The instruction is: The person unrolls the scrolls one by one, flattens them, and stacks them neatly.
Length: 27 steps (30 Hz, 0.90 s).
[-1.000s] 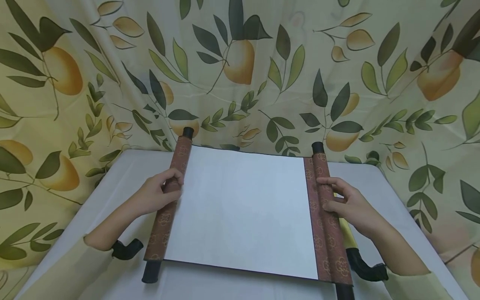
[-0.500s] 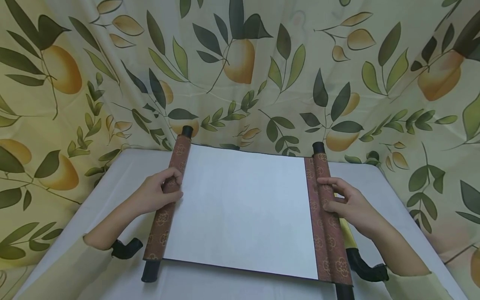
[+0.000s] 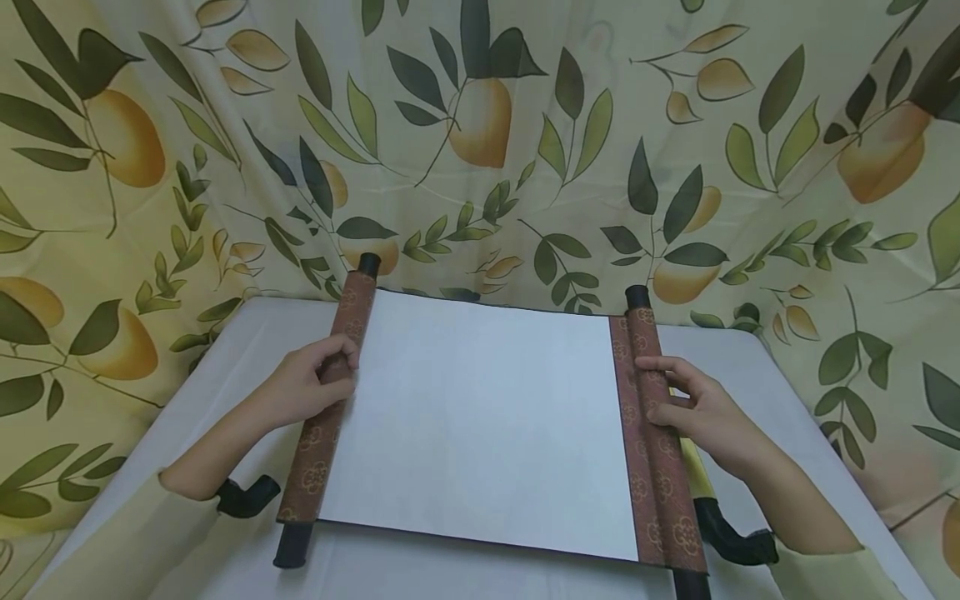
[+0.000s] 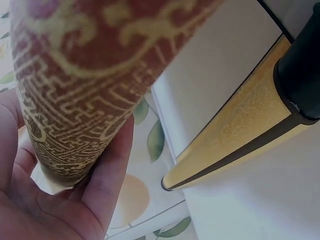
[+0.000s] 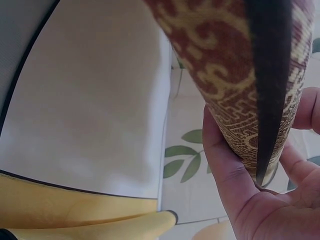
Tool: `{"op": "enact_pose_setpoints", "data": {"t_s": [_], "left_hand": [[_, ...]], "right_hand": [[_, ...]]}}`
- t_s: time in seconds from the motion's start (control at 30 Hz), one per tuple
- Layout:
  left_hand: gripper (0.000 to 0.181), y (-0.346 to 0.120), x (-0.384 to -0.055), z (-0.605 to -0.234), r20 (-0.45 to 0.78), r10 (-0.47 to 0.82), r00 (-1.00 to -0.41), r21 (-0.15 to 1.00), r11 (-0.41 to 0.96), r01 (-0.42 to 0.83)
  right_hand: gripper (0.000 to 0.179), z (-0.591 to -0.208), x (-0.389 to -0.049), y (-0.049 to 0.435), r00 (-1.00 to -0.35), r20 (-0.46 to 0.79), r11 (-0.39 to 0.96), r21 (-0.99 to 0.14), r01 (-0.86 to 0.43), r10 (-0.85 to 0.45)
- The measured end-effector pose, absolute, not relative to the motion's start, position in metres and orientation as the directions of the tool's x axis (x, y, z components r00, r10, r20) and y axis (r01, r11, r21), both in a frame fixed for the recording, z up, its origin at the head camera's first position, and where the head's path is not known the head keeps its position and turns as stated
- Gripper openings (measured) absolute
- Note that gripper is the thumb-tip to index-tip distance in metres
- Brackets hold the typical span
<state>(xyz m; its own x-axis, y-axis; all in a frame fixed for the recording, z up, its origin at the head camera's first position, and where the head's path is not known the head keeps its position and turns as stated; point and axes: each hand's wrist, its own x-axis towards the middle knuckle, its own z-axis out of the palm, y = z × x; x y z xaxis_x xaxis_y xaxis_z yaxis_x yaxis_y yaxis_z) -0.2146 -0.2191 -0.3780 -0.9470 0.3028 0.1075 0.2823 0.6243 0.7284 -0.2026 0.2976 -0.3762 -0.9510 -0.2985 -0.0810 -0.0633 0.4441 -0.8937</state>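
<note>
A hanging scroll with a blank white sheet [image 3: 480,417] lies partly unrolled between two patterned reddish-brown rolls with black end knobs. My left hand [image 3: 300,383] grips the left roll [image 3: 306,467] a little above its middle, fingers over the far side and thumb along the near side. On the other side, my right hand [image 3: 701,412] holds the right roll [image 3: 671,492] between thumb and fingers. Close up in the left wrist view, the brown roll [image 4: 85,95] sits between thumb and fingers. The right wrist view shows the patterned roll [image 5: 235,85] with a dark stripe, pinched likewise.
A white-covered table [image 3: 442,575] lies under the scroll. Behind it hangs a curtain [image 3: 570,167] printed with leaves and orange fruit. Black curved pieces [image 3: 247,497] show at both wrists. A yellow strip [image 3: 697,471] shows beside the right roll.
My left hand has drawn the left roll slightly to the left, so a little more white sheet shows. The right hand and right roll stay nearly where they were.
</note>
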Motion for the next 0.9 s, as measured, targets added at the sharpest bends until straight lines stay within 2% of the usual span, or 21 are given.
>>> {"op": "enact_pose_setpoints", "data": {"t_s": [0.17, 0.9], "left_hand": [[0.024, -0.219, -0.214, -0.376, 0.110, 0.303, -0.947, 0.716, 0.637, 0.287], [0.015, -0.230, -0.213, -0.368, 0.104, 0.314, -0.944, 0.672, 0.678, 0.299]], "right_hand": [[0.060, -0.375, -0.203, 0.297, -0.951, -0.078, 0.453, -0.889, -0.069, -0.299], [0.060, -0.374, -0.203, 0.297, -0.950, -0.074, 0.459, -0.885, -0.077, -0.303]]}}
